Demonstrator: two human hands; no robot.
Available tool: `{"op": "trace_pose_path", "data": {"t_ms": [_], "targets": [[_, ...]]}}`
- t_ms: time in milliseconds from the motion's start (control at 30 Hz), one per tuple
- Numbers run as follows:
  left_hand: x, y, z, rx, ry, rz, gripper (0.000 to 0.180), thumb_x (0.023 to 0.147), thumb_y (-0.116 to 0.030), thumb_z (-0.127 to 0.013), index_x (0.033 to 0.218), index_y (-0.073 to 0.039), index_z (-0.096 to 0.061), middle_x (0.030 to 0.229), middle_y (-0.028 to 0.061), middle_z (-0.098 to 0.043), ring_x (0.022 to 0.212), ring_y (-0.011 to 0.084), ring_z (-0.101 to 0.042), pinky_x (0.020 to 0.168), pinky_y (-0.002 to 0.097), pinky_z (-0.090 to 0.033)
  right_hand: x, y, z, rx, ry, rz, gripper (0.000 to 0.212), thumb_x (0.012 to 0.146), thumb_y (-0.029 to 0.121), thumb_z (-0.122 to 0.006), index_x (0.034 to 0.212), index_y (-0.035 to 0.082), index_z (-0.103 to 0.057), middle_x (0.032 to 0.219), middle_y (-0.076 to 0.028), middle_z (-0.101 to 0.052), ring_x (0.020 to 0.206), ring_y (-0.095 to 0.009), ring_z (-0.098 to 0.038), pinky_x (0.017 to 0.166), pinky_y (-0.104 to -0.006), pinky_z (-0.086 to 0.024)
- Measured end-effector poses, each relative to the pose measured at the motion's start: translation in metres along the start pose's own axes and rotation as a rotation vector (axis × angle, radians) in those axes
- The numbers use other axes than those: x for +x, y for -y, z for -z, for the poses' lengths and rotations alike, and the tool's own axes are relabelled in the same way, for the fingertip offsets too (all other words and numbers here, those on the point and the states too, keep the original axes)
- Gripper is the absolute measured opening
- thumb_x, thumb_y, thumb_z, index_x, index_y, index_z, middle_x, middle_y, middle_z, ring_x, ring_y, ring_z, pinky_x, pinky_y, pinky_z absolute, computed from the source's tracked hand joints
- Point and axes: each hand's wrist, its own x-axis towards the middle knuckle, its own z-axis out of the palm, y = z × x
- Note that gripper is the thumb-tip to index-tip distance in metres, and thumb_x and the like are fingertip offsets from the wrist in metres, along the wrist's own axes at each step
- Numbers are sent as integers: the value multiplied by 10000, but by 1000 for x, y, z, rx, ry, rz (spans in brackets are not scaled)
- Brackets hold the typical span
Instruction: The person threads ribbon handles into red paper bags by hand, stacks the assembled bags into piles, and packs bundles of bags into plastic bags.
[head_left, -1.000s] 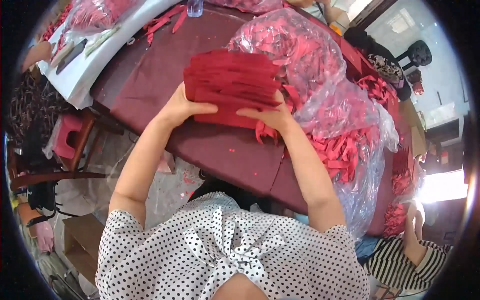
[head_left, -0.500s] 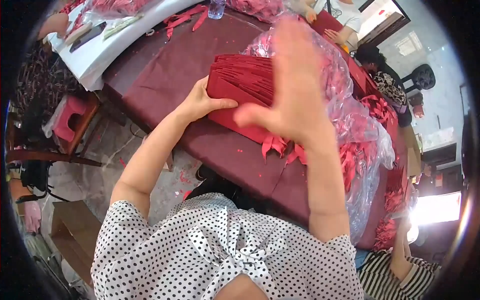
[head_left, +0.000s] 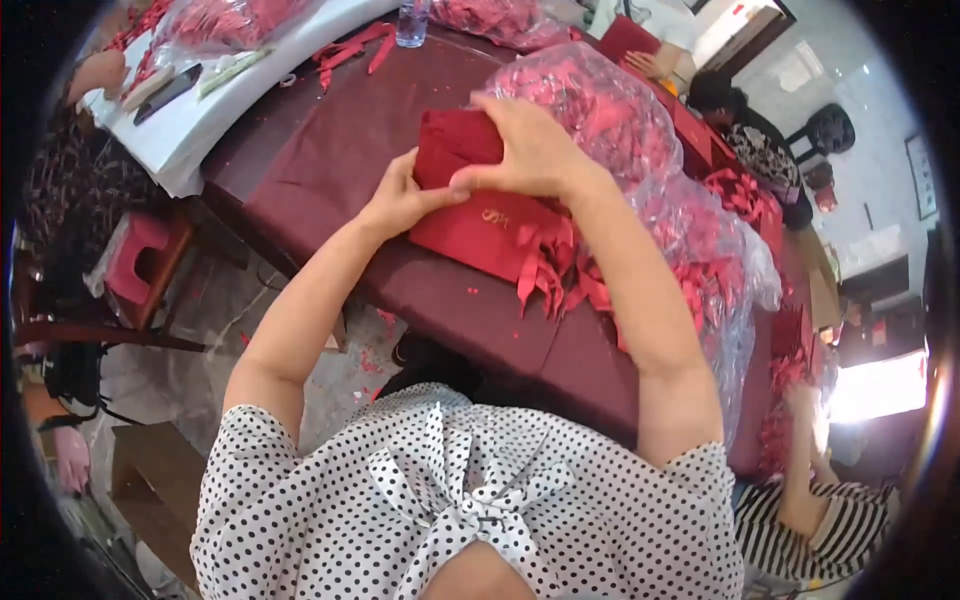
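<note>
A thick stack of flat red paper bags point(head_left: 455, 145) is gripped between my two hands over the near part of the table. My left hand point(head_left: 402, 203) holds its left side, thumb laid across the front. Curled around the right side and far corner is my right hand point(head_left: 535, 155), its thumb almost meeting the left one. Beneath them a red bag with a gold emblem point(head_left: 465, 240) shows. Red ribbons point(head_left: 548, 268) spill from its right end onto the table. The fingers behind the stack are hidden.
Clear plastic sacks of red ribbons point(head_left: 640, 150) lie along the right of the dark red table point(head_left: 330, 170). A clear cup point(head_left: 412, 22) stands at the far side. White-covered table point(head_left: 185, 125) at left. Other people work at the far right and lower right; a pink stool point(head_left: 138, 262) sits left.
My right hand has come down from above onto the right side of the stack. The fanned bag edges are now pressed together, and the gold emblem has come into sight.
</note>
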Motion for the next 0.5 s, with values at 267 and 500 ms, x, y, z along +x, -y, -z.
{"op": "trace_pose_path", "data": {"t_ms": [267,500], "targets": [[-10,-14,0,-378,-309,259,446,757,-18,-722,1158,-1,-527,1061,117,-635,942,210,-633,795,344,-545,-76,19,29,820,-979,-31,666,781,183,-717,1314,-22,-374,1210,-141,-493,1054,-211,-495,923,-329,-399],[-18,-22,-54,-810,-616,203,400,827,-39,-659,1192,-49,-496,1104,93,-598,990,224,-608,854,386,-526,-127,92,-95,1786,-741,-674,663,806,-42,-580,1392,73,-293,1319,-71,-382,1153,-170,-397,886,-291,-424]]}}
